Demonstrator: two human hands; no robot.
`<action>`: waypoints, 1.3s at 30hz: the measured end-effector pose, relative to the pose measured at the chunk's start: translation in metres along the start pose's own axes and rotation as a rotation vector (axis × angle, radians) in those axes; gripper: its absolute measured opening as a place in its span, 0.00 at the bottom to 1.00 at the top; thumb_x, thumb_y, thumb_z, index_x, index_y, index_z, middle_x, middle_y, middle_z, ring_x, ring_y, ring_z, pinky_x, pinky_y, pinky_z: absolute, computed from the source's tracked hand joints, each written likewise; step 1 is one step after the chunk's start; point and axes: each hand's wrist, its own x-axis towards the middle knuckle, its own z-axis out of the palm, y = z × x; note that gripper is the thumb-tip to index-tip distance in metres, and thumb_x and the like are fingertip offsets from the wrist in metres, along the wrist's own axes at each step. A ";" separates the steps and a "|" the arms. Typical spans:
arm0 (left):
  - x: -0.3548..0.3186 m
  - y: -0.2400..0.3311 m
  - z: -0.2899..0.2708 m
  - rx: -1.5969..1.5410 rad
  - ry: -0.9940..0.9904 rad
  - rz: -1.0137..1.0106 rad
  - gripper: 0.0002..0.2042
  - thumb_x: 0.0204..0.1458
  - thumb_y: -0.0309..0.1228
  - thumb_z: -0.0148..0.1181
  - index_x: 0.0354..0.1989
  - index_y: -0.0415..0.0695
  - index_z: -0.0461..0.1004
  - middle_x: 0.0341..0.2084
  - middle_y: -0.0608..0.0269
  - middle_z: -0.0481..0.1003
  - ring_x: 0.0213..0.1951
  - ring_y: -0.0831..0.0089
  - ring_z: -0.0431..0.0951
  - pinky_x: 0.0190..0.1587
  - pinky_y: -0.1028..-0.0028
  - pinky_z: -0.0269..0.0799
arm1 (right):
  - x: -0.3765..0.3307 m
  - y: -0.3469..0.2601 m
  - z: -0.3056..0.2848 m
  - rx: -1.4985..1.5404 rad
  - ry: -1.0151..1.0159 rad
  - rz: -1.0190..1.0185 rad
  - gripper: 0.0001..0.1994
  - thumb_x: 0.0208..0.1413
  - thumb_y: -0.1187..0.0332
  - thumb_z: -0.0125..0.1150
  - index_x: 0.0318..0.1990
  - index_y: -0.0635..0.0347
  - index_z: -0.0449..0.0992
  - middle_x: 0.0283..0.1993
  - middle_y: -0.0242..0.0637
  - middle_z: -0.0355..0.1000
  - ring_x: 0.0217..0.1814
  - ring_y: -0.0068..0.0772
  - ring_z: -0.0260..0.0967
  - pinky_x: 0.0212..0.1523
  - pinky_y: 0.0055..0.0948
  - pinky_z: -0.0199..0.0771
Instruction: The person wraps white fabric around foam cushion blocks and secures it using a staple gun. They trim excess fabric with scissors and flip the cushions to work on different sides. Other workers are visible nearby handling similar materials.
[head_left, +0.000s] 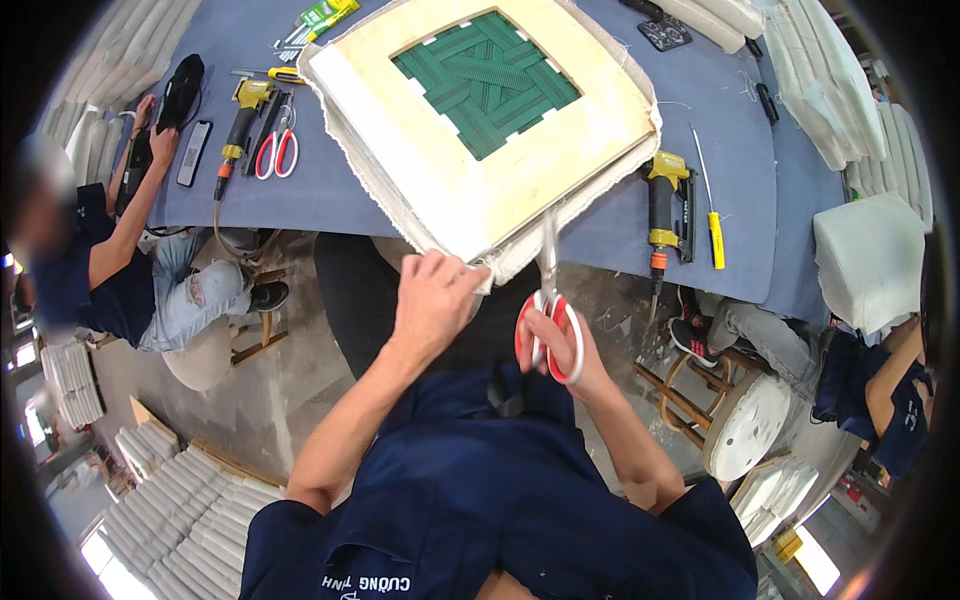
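A square seat pad (410, 175) lies underside up at the table's near edge, its pale wooden board framing woven green webbing (488, 84). Light fabric with a rough, frayed edge wraps its sides. My left hand (432, 300) is closed on the fabric at the pad's near corner. In my right hand (565, 350) are scissors (548, 305) with red and white handles, fingers through the loops. Their blades point up at the fabric edge, just right of that corner; the blades are blurred, so whether they are apart is unclear.
On the blue-grey table (735, 170) lie a yellow staple gun (664, 200), a yellow-handled screwdriver (716, 235), another staple gun (240, 130), spare scissors (277, 150) and a phone (194, 153). Stacked pads (815, 80) stand right. People sit at left and right; a stool (740, 420) stands below.
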 end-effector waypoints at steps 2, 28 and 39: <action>-0.006 0.010 0.006 -0.037 0.024 -0.014 0.16 0.47 0.26 0.73 0.46 0.50 0.85 0.32 0.69 0.72 0.42 0.66 0.74 0.48 0.62 0.66 | -0.013 -0.004 0.005 0.198 -0.151 0.177 0.26 0.75 0.44 0.50 0.34 0.57 0.72 0.25 0.33 0.71 0.23 0.29 0.75 0.19 0.25 0.65; -0.023 0.011 0.014 -0.123 0.024 -0.072 0.16 0.46 0.24 0.72 0.46 0.48 0.83 0.31 0.66 0.72 0.40 0.65 0.74 0.45 0.62 0.67 | 0.016 -0.014 0.023 0.677 -0.248 0.708 0.33 0.71 0.28 0.41 0.35 0.50 0.71 0.30 0.29 0.66 0.27 0.31 0.65 0.25 0.32 0.59; -0.025 0.012 0.016 -0.145 0.010 -0.079 0.17 0.45 0.24 0.73 0.46 0.48 0.83 0.31 0.67 0.72 0.39 0.65 0.74 0.45 0.62 0.67 | -0.002 -0.001 0.017 0.656 -0.247 0.626 0.32 0.72 0.30 0.43 0.34 0.50 0.70 0.25 0.29 0.65 0.22 0.25 0.64 0.18 0.25 0.55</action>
